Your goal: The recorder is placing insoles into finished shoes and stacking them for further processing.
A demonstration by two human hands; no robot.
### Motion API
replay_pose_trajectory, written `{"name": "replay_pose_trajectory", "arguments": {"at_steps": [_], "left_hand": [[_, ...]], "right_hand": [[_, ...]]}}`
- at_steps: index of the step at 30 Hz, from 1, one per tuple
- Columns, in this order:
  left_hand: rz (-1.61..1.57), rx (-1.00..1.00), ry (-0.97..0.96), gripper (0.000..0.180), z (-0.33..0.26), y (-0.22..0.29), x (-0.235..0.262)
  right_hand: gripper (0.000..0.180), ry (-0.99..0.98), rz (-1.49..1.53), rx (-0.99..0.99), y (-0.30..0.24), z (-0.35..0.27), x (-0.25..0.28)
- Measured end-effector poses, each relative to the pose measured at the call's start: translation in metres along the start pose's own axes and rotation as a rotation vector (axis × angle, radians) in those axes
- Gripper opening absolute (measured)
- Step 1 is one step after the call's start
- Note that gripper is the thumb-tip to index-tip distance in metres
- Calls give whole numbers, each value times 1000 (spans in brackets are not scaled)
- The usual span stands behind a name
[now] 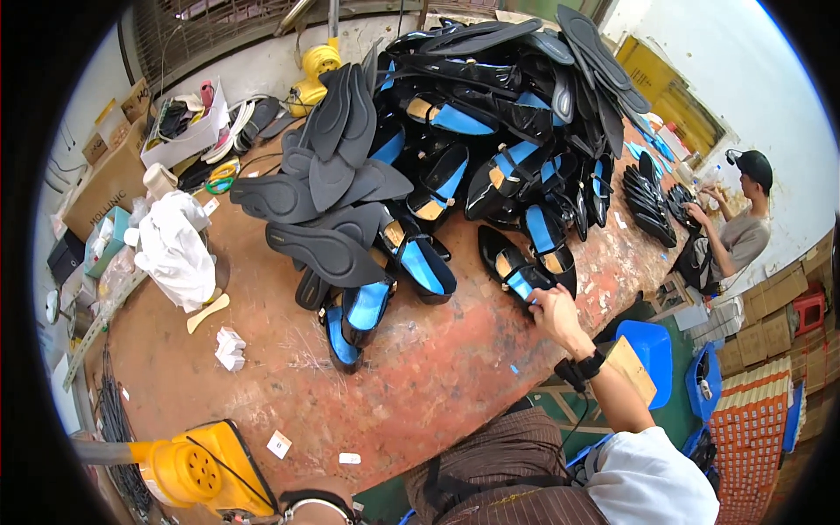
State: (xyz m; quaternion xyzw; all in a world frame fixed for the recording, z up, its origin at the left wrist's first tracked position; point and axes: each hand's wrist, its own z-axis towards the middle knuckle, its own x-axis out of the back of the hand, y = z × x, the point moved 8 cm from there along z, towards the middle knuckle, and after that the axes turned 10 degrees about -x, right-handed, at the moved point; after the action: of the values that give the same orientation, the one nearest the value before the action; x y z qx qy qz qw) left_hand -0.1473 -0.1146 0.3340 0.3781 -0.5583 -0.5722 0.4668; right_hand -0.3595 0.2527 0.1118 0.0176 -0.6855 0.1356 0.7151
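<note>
My right hand (551, 313), with a dark band at the wrist, has its fingers closed on the heel end of a black pointed shoe (500, 248) with a blue and tan insole. Another shoe of this kind (548, 241) lies against it, toe toward me. Only a strip of my left hand or wrist (317, 486) shows at the lower edge, beside a white bracelet; its fingers are out of sight. Ahead is a large heap of black shoes (455, 118). Dark grey insoles (324, 254) are stacked on the heap's left side, above a few shoes with blue insoles (366, 306).
A yellow lamp-like machine (197, 468) stands at the table's near left. White cloth (175, 249), a spatula (208, 313), crumpled paper (230, 349) and scissors (222, 177) lie leftward. A person (744, 219) works at the far right. Blue bins (646, 354) stand below the table's right edge.
</note>
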Motion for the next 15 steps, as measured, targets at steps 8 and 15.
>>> {"name": "replay_pose_trajectory", "arguments": {"at_steps": [8,15], "left_hand": [[391,-117,100,54,1,11,-57],[762,-212,232,48,-24,12,-132]], "right_hand": [[20,-123,353,333,-101,-42,-18],[21,-89,451,502,-87,-22,62]]}}
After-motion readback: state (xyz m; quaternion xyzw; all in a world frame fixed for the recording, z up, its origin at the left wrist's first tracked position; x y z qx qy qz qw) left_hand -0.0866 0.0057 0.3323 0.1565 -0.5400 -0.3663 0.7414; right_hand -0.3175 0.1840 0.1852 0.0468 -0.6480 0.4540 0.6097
